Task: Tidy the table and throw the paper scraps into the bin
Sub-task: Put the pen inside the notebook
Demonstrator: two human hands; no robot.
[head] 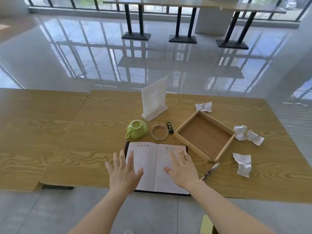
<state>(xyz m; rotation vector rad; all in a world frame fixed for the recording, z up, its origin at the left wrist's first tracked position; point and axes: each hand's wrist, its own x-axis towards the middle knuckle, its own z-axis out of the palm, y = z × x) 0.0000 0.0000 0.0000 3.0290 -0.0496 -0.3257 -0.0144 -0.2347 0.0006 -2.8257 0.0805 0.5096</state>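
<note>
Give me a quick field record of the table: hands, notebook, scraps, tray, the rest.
left hand: open, above notebook's left page
right hand: open, above its right page
notebook: lying open at near table edge
paper scraps: four crumpled, on table around tray's far and right sides
tray: wooden, nothing inside
other: upturned green cup, tape roll, pen, white sign stand
bin: not in view

Canteen-like hall: pedestal tables (182, 7), glossy tile floor (84, 56), window wall (67, 2).
</note>
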